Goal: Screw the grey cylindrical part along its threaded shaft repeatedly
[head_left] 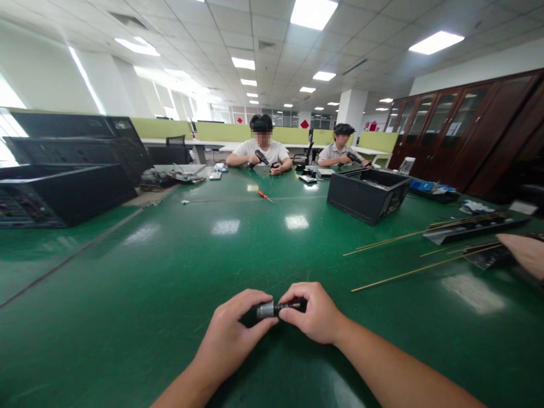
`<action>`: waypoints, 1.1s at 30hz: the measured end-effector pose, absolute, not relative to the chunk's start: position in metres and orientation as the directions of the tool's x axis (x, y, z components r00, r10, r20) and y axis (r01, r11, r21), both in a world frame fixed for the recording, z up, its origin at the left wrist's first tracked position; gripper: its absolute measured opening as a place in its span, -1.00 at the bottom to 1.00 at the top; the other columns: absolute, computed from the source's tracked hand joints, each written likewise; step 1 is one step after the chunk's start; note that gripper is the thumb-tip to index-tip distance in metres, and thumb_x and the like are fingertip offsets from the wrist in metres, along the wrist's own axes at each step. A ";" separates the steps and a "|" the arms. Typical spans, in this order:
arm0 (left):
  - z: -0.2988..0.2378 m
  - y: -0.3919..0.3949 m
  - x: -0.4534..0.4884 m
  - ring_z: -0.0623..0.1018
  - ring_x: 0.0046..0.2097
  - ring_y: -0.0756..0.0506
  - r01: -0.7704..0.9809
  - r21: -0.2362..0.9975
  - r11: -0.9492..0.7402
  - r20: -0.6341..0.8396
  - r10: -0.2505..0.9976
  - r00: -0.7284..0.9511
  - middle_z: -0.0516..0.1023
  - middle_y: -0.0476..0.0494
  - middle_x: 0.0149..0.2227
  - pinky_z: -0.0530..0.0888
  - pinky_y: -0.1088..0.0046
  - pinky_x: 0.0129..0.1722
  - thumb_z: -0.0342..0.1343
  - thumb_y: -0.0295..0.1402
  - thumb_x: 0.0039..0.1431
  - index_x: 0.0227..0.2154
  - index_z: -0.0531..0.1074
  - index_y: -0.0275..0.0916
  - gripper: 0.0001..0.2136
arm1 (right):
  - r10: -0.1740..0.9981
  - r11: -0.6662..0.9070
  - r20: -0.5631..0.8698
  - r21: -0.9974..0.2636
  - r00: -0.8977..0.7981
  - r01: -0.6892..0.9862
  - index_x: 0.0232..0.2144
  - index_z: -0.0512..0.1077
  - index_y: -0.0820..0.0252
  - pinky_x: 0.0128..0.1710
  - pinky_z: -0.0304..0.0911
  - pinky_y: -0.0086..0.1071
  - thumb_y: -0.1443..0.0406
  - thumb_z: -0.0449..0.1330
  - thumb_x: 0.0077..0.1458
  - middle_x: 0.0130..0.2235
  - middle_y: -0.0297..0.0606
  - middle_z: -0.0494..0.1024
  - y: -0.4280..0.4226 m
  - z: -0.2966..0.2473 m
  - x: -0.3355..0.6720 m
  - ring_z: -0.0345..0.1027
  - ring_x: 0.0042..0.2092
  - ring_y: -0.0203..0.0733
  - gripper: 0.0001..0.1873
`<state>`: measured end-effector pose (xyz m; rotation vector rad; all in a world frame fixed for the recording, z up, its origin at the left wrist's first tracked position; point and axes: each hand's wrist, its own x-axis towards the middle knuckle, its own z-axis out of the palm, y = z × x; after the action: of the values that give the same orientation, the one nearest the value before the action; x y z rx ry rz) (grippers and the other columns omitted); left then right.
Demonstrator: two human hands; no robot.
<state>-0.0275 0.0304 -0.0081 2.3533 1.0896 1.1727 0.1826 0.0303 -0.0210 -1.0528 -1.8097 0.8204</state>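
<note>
My left hand (227, 326) grips a small silver-grey cylinder (266, 309) with a dark end, thumb and fingers on opposite sides of it. From its right end runs a slim dark shaft with shiny rings (289, 306). The fingertips of my right hand (317, 314) are closed around this shaft, close to the cylinder. Both parts lie in one line, nearly level, low over the green tabletop (191, 255). Whether they are one piece or two is unclear, and my fingers hide some of the shaft.
An orange screwdriver (263, 195) lies mid-table. Black computer cases stand at the right (357, 195) and left (85, 192). Long thin brass-coloured rods (395, 276) reach in from the right, near another person's arm (522, 252). Two people sit opposite, holding power drills (260, 157).
</note>
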 end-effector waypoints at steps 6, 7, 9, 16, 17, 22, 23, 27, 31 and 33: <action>-0.006 0.030 -0.026 0.63 -0.25 -0.10 0.492 0.549 -0.676 0.560 0.734 0.384 0.64 -0.06 -0.27 0.56 0.45 -0.23 0.31 -0.35 0.07 -0.23 0.55 -0.13 -0.82 | 0.897 0.428 0.348 -0.840 -0.275 0.334 -0.39 0.60 0.19 -0.32 0.28 -0.41 0.33 0.31 -0.03 -0.39 -0.28 0.60 0.030 -0.021 0.183 0.44 -0.34 -0.21 -0.90; -0.006 0.030 -0.026 0.63 -0.25 -0.10 0.489 0.549 -0.678 0.562 0.732 0.384 0.64 -0.05 -0.27 0.56 0.46 -0.22 0.32 -0.35 0.07 -0.22 0.55 -0.13 -0.81 | 0.897 0.427 0.347 -0.840 -0.274 0.335 -0.39 0.60 0.19 -0.31 0.28 -0.41 0.33 0.31 -0.03 -0.39 -0.28 0.60 0.030 -0.020 0.183 0.44 -0.34 -0.21 -0.90; -0.007 0.030 -0.027 0.63 -0.25 -0.09 0.491 0.547 -0.678 0.563 0.732 0.384 0.64 -0.04 -0.27 0.56 0.46 -0.22 0.32 -0.35 0.07 -0.21 0.55 -0.12 -0.80 | 0.899 0.424 0.345 -0.840 -0.271 0.337 -0.39 0.60 0.19 -0.31 0.27 -0.41 0.33 0.31 -0.04 -0.39 -0.28 0.60 0.030 -0.020 0.183 0.44 -0.35 -0.21 -0.90; -0.009 0.030 -0.028 0.63 -0.23 -0.09 0.497 0.548 -0.672 0.555 0.737 0.386 0.64 -0.04 -0.25 0.56 0.45 -0.20 0.32 -0.37 0.06 -0.21 0.55 -0.12 -0.80 | 0.897 0.427 0.345 -0.839 -0.276 0.338 -0.39 0.61 0.20 -0.33 0.26 -0.41 0.33 0.29 -0.02 -0.41 -0.28 0.59 0.030 -0.020 0.182 0.43 -0.35 -0.21 -0.90; -0.009 0.031 -0.028 0.63 -0.23 -0.10 0.499 0.548 -0.671 0.555 0.738 0.384 0.64 -0.05 -0.26 0.56 0.45 -0.20 0.32 -0.36 0.06 -0.21 0.55 -0.12 -0.80 | 0.896 0.429 0.346 -0.838 -0.278 0.338 -0.39 0.61 0.20 -0.34 0.26 -0.41 0.33 0.29 -0.01 -0.41 -0.28 0.59 0.030 -0.020 0.183 0.43 -0.36 -0.21 -0.90; -0.008 0.031 -0.028 0.63 -0.24 -0.10 0.497 0.550 -0.672 0.560 0.737 0.377 0.64 -0.05 -0.27 0.56 0.45 -0.21 0.32 -0.37 0.06 -0.22 0.55 -0.13 -0.80 | 0.896 0.428 0.343 -0.836 -0.282 0.344 -0.39 0.60 0.19 -0.35 0.27 -0.42 0.32 0.29 -0.02 -0.42 -0.29 0.59 0.030 -0.019 0.183 0.43 -0.36 -0.21 -0.90; -0.008 0.030 -0.028 0.63 -0.24 -0.09 0.495 0.550 -0.673 0.561 0.736 0.378 0.64 -0.04 -0.27 0.56 0.45 -0.21 0.32 -0.37 0.05 -0.22 0.55 -0.12 -0.80 | 0.896 0.428 0.342 -0.835 -0.283 0.346 -0.39 0.60 0.18 -0.35 0.26 -0.42 0.32 0.30 -0.02 -0.42 -0.29 0.59 0.030 -0.019 0.183 0.43 -0.36 -0.21 -0.91; -0.007 0.030 -0.028 0.63 -0.25 -0.09 0.492 0.551 -0.674 0.566 0.735 0.373 0.64 -0.03 -0.27 0.56 0.46 -0.21 0.32 -0.36 0.05 -0.22 0.55 -0.12 -0.80 | 0.897 0.425 0.339 -0.839 -0.285 0.340 -0.39 0.60 0.20 -0.36 0.25 -0.42 0.32 0.30 -0.01 -0.42 -0.29 0.58 0.030 -0.020 0.182 0.42 -0.37 -0.22 -0.90; -0.007 0.030 -0.029 0.63 -0.24 -0.10 0.498 0.555 -0.666 0.550 0.743 0.382 0.64 -0.06 -0.27 0.56 0.44 -0.21 0.31 -0.35 0.07 -0.22 0.55 -0.13 -0.81 | 0.899 0.421 0.340 -0.843 -0.276 0.334 -0.39 0.60 0.20 -0.38 0.23 -0.43 0.33 0.29 -0.01 -0.43 -0.29 0.57 0.029 -0.021 0.182 0.40 -0.39 -0.23 -0.91; -0.008 0.030 -0.029 0.63 -0.23 -0.10 0.500 0.556 -0.664 0.544 0.745 0.386 0.64 -0.06 -0.26 0.55 0.44 -0.20 0.32 -0.36 0.07 -0.22 0.55 -0.13 -0.81 | 0.899 0.421 0.340 -0.843 -0.275 0.335 -0.40 0.60 0.20 -0.38 0.23 -0.43 0.33 0.29 -0.01 -0.44 -0.30 0.57 0.029 -0.020 0.182 0.40 -0.39 -0.24 -0.91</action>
<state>-0.0290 0.0302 -0.0081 2.3486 1.0912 1.1560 0.1824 0.0287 -0.0199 -1.0602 -1.8160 0.8256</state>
